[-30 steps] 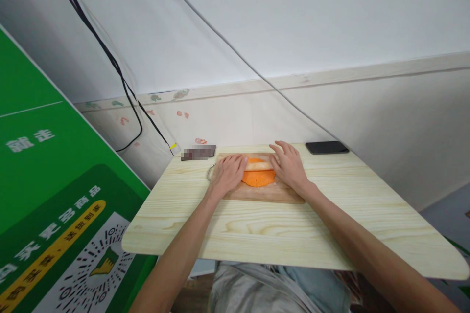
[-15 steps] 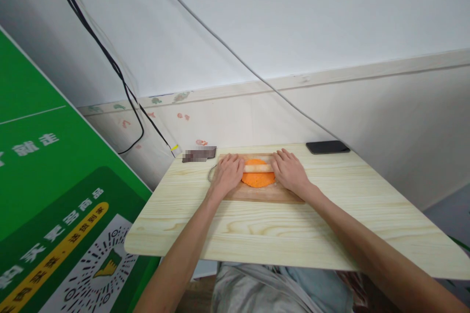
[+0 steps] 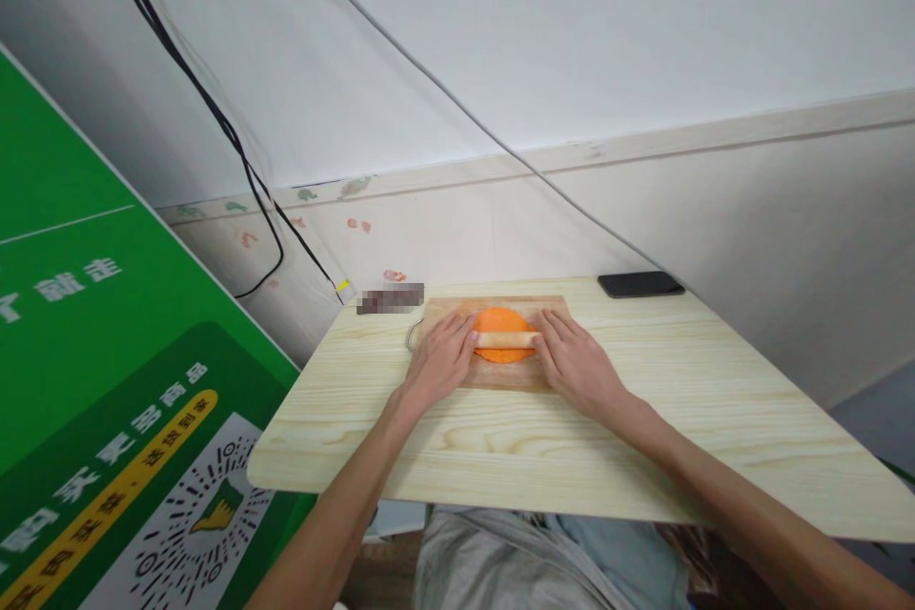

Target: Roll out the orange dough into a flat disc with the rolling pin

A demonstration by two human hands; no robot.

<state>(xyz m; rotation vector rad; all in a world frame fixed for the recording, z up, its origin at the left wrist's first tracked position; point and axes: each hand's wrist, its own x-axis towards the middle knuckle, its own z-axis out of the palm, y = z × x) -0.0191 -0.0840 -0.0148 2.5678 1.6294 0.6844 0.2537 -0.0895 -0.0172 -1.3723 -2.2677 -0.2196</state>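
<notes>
A pale wooden rolling pin [image 3: 506,340] lies crosswise over a flat, roughly round sheet of orange dough [image 3: 502,320]. Under the dough is a wooden cutting board [image 3: 500,383] with a metal handle [image 3: 413,334] at its left edge. My left hand [image 3: 444,350] covers the pin's left end, and my right hand [image 3: 576,357] covers the other end. Both palms face down on the pin, fingers pointing away from me. The pin's two ends are hidden beneath my hands. Dough shows both beyond and in front of the pin.
On the light wood table [image 3: 686,400], a black phone [image 3: 641,284] lies at the back right. A dark, pixelated object [image 3: 390,298] is at the back left. Behind runs a wall with hanging cables [image 3: 207,100]; a green printed panel [image 3: 143,324] stands at left.
The rolling pin and both my hands have come toward me across the dough, from its far part to just nearer than its middle. More dough shows beyond the pin.
</notes>
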